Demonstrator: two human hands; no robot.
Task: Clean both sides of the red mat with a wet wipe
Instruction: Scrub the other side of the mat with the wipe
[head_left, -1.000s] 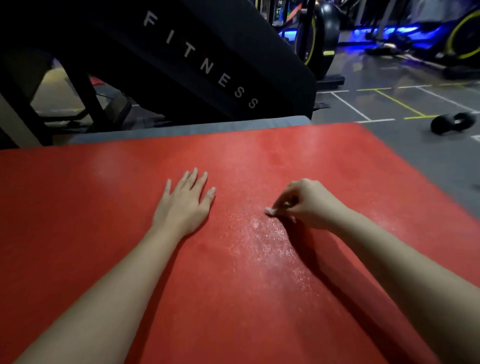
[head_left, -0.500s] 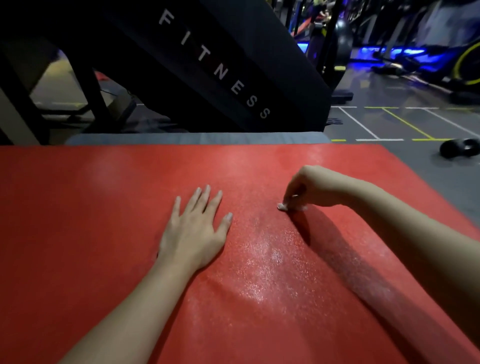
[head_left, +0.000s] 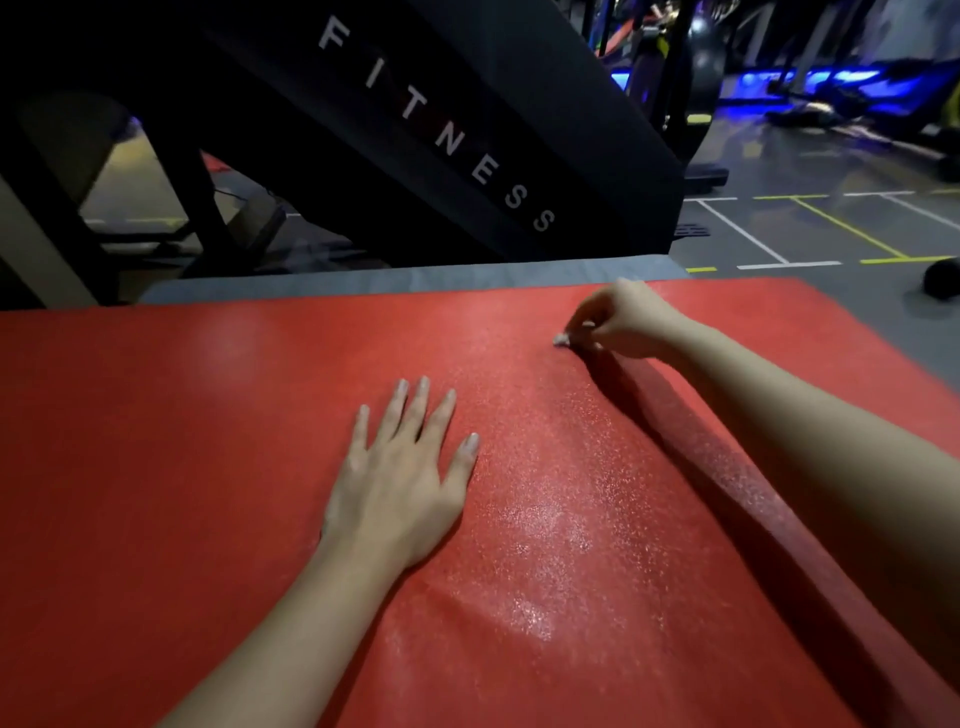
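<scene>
The red mat (head_left: 182, 467) fills most of the view, lying flat over a grey mat. My left hand (head_left: 400, 483) rests flat on it, fingers straight and spread, near the middle. My right hand (head_left: 623, 319) is near the mat's far right part, fingers curled, pinching a small bunched white wet wipe (head_left: 562, 340) against the surface. A wet, glistening streak runs from the wipe back toward me on the mat.
A grey mat edge (head_left: 363, 280) shows beyond the red mat. A black gym machine marked FITNESS (head_left: 467, 130) rises right behind it. Grey floor with white and yellow lines lies at the right, with a dark dumbbell (head_left: 943, 278) on it.
My right hand has pushed the wipe away from me, up toward the mat's far edge, lengthening the wet streak. My left hand stayed flat on the mat.
</scene>
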